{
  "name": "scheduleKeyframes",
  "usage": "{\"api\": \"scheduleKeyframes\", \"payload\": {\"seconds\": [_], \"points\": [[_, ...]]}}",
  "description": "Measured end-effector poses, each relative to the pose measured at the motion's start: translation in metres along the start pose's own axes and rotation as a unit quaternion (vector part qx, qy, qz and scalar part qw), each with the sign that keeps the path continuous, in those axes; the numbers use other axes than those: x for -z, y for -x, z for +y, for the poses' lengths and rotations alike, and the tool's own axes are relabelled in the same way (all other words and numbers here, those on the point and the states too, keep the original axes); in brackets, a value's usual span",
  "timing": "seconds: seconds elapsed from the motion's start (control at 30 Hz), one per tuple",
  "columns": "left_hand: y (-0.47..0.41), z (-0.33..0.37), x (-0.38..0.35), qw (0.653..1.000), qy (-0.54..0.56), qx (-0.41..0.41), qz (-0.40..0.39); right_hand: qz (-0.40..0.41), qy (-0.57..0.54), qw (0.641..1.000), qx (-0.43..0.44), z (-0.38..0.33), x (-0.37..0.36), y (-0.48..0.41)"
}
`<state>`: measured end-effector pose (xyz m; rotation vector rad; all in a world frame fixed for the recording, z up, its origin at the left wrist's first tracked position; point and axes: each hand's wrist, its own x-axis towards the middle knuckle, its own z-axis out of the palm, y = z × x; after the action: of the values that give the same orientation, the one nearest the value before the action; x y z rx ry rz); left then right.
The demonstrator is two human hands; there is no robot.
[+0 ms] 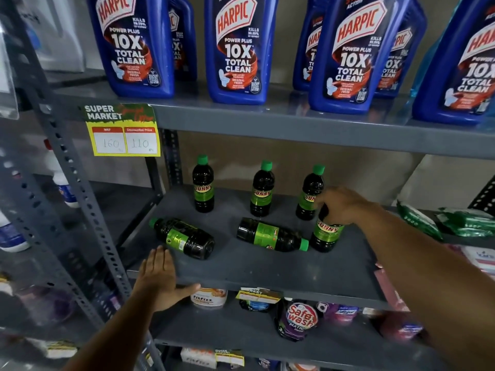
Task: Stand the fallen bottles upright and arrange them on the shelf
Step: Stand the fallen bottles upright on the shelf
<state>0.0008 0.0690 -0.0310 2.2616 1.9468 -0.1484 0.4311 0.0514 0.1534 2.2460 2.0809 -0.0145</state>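
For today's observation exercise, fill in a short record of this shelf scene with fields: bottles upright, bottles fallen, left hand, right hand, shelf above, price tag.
upright: three dark bottles at the back, plus a fourth bottle in front
fallen: left bottle, cap to the left; middle bottle, cap to the right
left hand: open, on the shelf edge, holding nothing
right hand: grips the fourth bottle's top
shelf above: blue Harpic bottles
price tag: 160, 110
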Motion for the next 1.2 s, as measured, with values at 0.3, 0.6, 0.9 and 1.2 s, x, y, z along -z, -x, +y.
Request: {"api": "scheduleKeyframes", "payload": {"seconds": [0.3, 0.6, 0.9, 1.2], "points": [[0.005, -0.001, -0.001, 1.000, 0.017, -0.006, 0.021, 0.146, -0.342, 0.920, -0.122, 0.016, -0.038, 0.002], [0.010, 0.004, 0.007, 1.000, 0.022, -0.004, 0.004, 0.109, -0.408, 0.900, -0.111, 0.015, -0.037, -0.002], [0.011, 0.008, 0.020, 0.998, 0.004, -0.001, -0.057, 0.380, -0.062, 0.909, 0.162, -0.051, -0.046, 0.015], [0.010, 0.007, 0.031, 0.993, 0.012, 0.001, -0.117, 0.022, 0.033, 0.999, 0.023, -0.112, -0.112, 0.001]]}}
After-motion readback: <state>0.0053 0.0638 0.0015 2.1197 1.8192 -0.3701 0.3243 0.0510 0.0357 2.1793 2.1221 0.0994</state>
